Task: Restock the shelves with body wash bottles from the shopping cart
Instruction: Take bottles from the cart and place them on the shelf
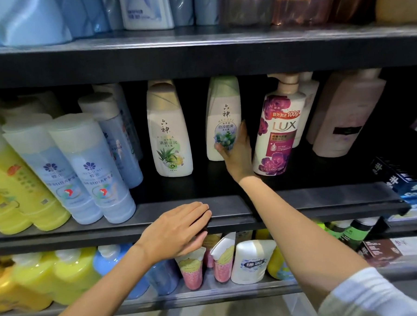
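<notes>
1. On the middle shelf [229, 205], a white bottle with a green cap [221, 113] is held upright by the right hand [237, 154], thumb across the label and fingers curled round its right side.
2. That bottle is seen standing on the shelf board, between a white bottle with a gold cap [168, 131] to its left and a pink-flowered pump bottle [278, 132] to its right, and set further back than both.
3. The left hand [180, 229] is laid flat over the front lip of the same shelf, fingers straight and relaxed; nothing is held in it.
4. Progress is judged as partway: this bottle appears to be placed, though it has not yet been let go.
5. Dark bare gaps are visible either side of the gold-capped bottle and in front of the held one, so room for more stock is judged to remain.
6. No shopping cart is shown, so the number of bottles left to shelve cannot be told.
7. Blue and yellow bottles [92, 168] are packed leaning at the left of the shelf, and the lower shelf [210, 295] is filled with pouches and bottles.
</notes>
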`<state>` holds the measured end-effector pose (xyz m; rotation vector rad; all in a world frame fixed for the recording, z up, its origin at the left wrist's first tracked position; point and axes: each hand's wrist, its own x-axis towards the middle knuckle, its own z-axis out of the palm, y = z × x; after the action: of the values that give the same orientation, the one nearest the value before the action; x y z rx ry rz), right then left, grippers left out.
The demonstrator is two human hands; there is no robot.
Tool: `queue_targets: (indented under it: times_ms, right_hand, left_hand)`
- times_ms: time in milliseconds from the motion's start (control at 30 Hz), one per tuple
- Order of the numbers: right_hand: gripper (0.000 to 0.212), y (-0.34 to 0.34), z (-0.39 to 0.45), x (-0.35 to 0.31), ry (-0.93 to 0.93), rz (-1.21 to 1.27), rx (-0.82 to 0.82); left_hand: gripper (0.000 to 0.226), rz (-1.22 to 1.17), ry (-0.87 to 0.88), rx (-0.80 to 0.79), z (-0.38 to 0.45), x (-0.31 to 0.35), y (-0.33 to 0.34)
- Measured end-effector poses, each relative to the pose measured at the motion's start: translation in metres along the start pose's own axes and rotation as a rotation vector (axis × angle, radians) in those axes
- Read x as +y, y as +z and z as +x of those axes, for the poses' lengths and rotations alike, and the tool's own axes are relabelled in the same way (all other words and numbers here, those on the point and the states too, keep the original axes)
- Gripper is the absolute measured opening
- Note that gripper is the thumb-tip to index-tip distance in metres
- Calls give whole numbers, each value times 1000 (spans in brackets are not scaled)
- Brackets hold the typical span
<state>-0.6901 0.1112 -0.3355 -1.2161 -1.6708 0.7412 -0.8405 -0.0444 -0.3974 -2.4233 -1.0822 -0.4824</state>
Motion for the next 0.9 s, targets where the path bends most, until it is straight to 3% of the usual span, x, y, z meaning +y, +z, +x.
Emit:
queue_targets:
  times_ms: [133,233,333,467,567,667,800,900]
  right_hand:
    - [53,-1,-47,-30,34,-212,88]
    - [30,-30,-76,-49,7,-244,-45]
    - [30,-74,-105,-70,89,-264,-266]
    - [29,-139,-149,-116,231,-197,-295]
    - [31,-192,-186,-168,346,-205,-355]
    - [33,-245,-220,-235,453,-158,-356]
    - [35,-306,-253,-321,639,18,-303]
    - [36,-338,-270,-362,700,122,-191]
  left_hand:
    - [33,-156,-170,-187,17,7,-36]
    - [35,-351,-471,-185,35,9,-82]
    - [36,-546,-769,-142,48,4,-136]
    - [38,-751,-1104,-191,53,20,-204]
    - [41,-874,-1311,-299,59,57,-258]
    - [38,-1056,-1487,-294,79,100,-323]
    - [38,-1230,-1551,-215,119,142,-403]
    - [40,-1271,-1453,-235,147,161,-439]
